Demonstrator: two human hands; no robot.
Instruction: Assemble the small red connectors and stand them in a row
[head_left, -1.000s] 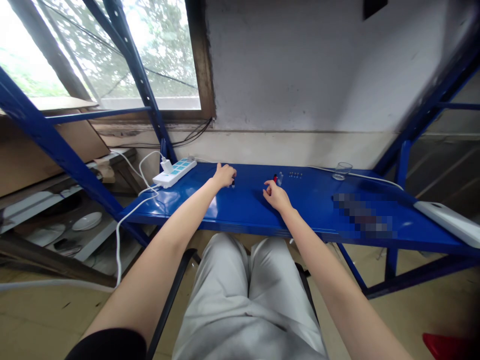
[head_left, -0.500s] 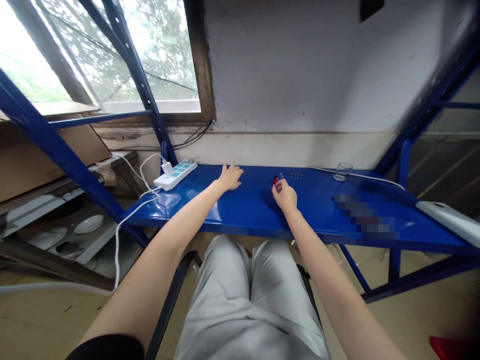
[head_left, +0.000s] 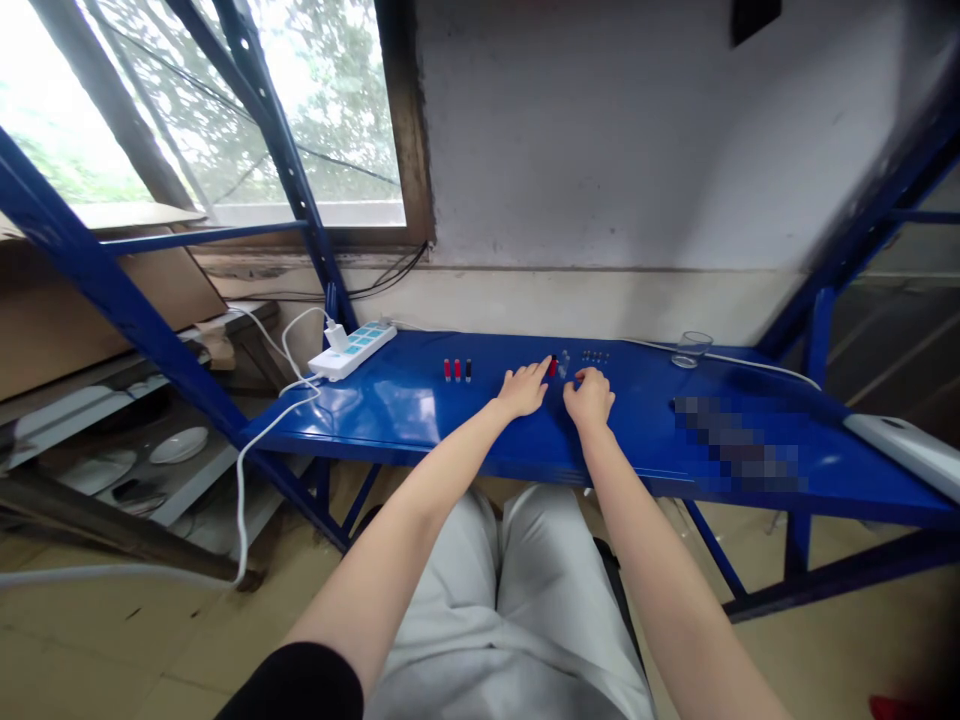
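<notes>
Both my hands rest on a blue metal shelf point(head_left: 420, 415) in front of me. My left hand point(head_left: 523, 388) lies with its fingers stretched toward a small red piece point(head_left: 553, 367), touching or almost touching it. My right hand point(head_left: 589, 396) is curled just right of that piece, next to a tiny clear part point(head_left: 564, 360); what its fingers hold, if anything, is hidden. Three small upright pieces point(head_left: 457, 370), two red and one dark, stand in a row to the left. A row of tiny dark parts point(head_left: 594, 355) lies beyond my right hand.
A white power strip point(head_left: 352, 350) with a plugged charger and white cable sits at the shelf's left end. A small glass point(head_left: 691, 349) stands at the back right. A white flat object point(head_left: 904, 455) lies far right. Blue rack posts frame both sides.
My left hand left the three small pieces and moved right to the red piece. My right hand shifted slightly right and stayed curled there.
</notes>
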